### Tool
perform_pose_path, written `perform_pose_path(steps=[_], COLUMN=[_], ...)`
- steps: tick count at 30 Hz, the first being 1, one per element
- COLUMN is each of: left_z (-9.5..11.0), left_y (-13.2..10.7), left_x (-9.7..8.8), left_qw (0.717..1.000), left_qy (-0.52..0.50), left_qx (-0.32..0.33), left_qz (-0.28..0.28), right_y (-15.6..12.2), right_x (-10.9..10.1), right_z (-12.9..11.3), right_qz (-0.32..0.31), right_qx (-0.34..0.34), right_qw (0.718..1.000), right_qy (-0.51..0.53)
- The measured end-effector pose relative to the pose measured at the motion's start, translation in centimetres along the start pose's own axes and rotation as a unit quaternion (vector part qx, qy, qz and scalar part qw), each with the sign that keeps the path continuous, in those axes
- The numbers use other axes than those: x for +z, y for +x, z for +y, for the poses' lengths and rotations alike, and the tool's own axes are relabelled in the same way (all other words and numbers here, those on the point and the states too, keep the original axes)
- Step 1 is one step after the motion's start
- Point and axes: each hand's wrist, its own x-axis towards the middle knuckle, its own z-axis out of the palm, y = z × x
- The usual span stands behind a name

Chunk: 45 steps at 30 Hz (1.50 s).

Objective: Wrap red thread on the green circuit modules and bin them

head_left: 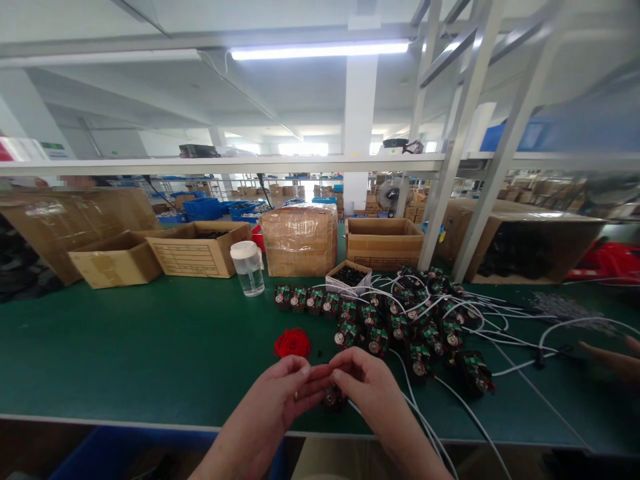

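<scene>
Over the near edge of the green table, my left hand (286,395) and my right hand (369,388) meet at the fingertips. The right thumb and fingers are pinched together. On the left, the fingers lie close together and point right, with the thumb against them. Anything between the fingertips is too small or hidden to make out. Just beneath them sits a small black device (332,398) with a round metal part, partly covered by my hands. A red coiled bundle (293,343) lies beyond my left hand. Several similar black devices with green circuit boards (420,359) and white cables spread to the right.
A clear water bottle (249,270) stands behind the red bundle. A small box of black parts (349,275) and larger cardboard boxes (300,241) line the back. A metal shelf post (473,153) rises at right. Another person's blurred hand (613,360) reaches in at the right edge.
</scene>
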Motion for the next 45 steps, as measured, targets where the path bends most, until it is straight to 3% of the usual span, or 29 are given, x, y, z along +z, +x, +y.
perform_pose_path(steps=[4, 7, 11, 14, 21, 29, 35, 38, 41, 45], left_z=[-0.2, -0.4, -0.6, -0.5, -0.7, -1.5, -3.3, -3.5, -3.4, -3.9], left_y=[0.2, 0.0, -0.4, -0.3, 0.2, -0.7, -0.2, 0.2, 0.0, -0.6], left_x=[0.0, 0.0, 0.3, 0.3, -0.3, -0.1, -1.3, -2.1, -2.6, -2.8], left_qw=[0.997, 0.996, 0.999, 0.996, 0.994, 0.996, 0.993, 0.972, 0.931, 0.896], left_qy=[-0.067, -0.068, 0.016, 0.083, 0.096, 0.084, 0.121, 0.232, 0.354, 0.432], left_qx=[-0.040, -0.049, -0.026, -0.036, -0.045, -0.026, -0.001, 0.037, 0.081, 0.099], left_qz=[0.010, -0.021, -0.043, -0.022, 0.005, 0.002, -0.012, -0.019, -0.024, -0.020], right_y=[0.5, 0.6, 0.4, 0.3, 0.1, -2.0, -2.7, -2.8, -3.4, -4.7], right_x=[-0.3, -0.4, -0.4, -0.6, -1.3, -1.2, -0.6, -0.6, -0.7, -1.0], right_z=[-1.1, -1.9, -2.5, -2.6, -1.5, 0.4, 1.1, 1.5, 2.1, 3.2], right_qz=[0.008, -0.005, -0.009, -0.009, 0.009, -0.085, -0.053, -0.046, -0.037, -0.051], right_qx=[-0.013, -0.020, -0.024, -0.029, -0.003, -0.014, 0.014, 0.016, 0.022, 0.026], right_qw=[0.998, 0.996, 0.993, 0.992, 0.997, 0.996, 0.997, 0.997, 0.997, 0.998], right_qy=[-0.053, -0.083, -0.111, -0.123, -0.071, -0.016, -0.047, -0.053, -0.061, -0.035])
